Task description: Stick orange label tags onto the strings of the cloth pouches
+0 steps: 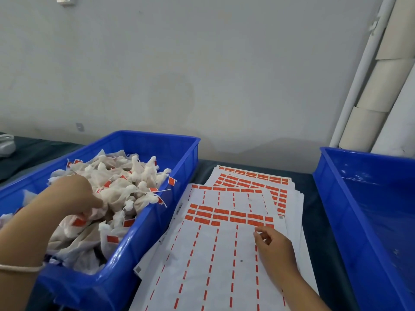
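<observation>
Nearest cam, L hand (74, 196) is sunk into the left blue bin (157, 223), fingers curled round one white cloth pouch (95, 213). Bin is heaped w/ cloth pouches (125, 187), many already tagged orange on their strings. R hand (272, 245) is laid on the top label sheet (215, 261), thumb and forefinger pinched at an orange label tag (258, 223). Several label sheets are stacked between bins. Right blue bin (368, 209) is seen w/ only scuffs inside.

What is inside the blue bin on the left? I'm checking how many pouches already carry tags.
The left bin holds a heap of white cloth pouches, several with orange tags on their strings. The left hand covers some; lower layers are hidden.
</observation>
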`<action>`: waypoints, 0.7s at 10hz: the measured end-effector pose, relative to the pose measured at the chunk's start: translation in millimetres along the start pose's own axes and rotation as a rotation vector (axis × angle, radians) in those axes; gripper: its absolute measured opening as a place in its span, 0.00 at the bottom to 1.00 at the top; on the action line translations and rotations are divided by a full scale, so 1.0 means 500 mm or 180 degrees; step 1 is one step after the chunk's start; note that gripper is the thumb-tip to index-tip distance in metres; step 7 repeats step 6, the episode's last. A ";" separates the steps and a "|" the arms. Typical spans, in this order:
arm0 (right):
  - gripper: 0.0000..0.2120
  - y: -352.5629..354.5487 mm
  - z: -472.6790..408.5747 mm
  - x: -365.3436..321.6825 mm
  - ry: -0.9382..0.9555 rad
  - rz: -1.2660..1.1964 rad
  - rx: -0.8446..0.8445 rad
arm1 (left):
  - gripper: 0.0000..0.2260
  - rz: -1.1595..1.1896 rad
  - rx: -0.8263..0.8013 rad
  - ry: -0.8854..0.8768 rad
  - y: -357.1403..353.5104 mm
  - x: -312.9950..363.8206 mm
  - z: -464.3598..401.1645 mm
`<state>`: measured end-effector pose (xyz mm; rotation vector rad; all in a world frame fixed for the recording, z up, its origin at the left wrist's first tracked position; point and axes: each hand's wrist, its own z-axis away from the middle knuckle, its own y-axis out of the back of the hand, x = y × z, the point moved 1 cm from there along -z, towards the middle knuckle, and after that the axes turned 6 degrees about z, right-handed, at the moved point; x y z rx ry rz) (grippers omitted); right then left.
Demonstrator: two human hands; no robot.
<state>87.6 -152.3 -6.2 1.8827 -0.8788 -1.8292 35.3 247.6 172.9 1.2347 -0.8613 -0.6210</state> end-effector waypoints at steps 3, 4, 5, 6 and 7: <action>0.13 0.012 0.004 -0.013 -0.0121 0.0105 -0.0031 | 0.08 0.0555 0.0706 -0.0750 0.054 0.080 0.073; 0.13 0.018 0.012 -0.026 -0.0106 0.0344 -0.0253 | 0.05 0.0786 0.0906 -0.1055 0.046 0.128 0.119; 0.14 0.029 0.028 -0.039 -0.0089 0.0578 -0.0520 | 0.05 0.0985 0.0955 -0.1568 0.004 0.194 0.152; 0.13 0.033 0.043 -0.040 -0.0083 0.0600 -0.0584 | 0.08 0.0980 0.0294 -0.1773 -0.073 0.260 0.181; 0.13 0.033 0.043 -0.040 -0.0083 0.0600 -0.0584 | 0.08 0.0980 0.0294 -0.1773 -0.073 0.260 0.181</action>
